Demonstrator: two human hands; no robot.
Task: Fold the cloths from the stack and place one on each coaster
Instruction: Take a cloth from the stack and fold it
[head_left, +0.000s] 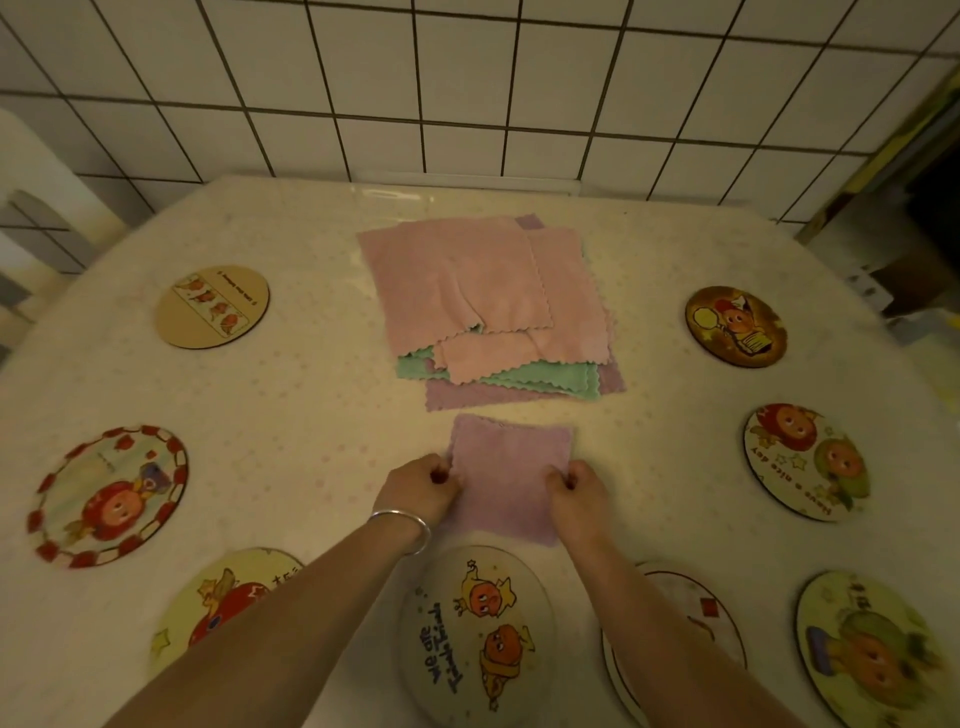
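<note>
A folded lilac cloth (506, 475) lies flat on the table just in front of the stack. My left hand (418, 486) pinches its left edge and my right hand (576, 491) pinches its right edge. The stack of cloths (483, 306) sits mid-table, pink on top, with green and lilac ones showing underneath. Several round cartoon coasters ring the table, all bare: one right below the cloth (475, 631), one under my right forearm (685, 623), others at left (109, 496) and right (805, 460).
More coasters lie at far left (213, 306), far right (735, 326), near left (218, 603) and near right (872, 649). A pale patterned tablecloth (291, 415) covers the table. A white tiled wall (467, 88) stands behind, a chair at left (31, 208).
</note>
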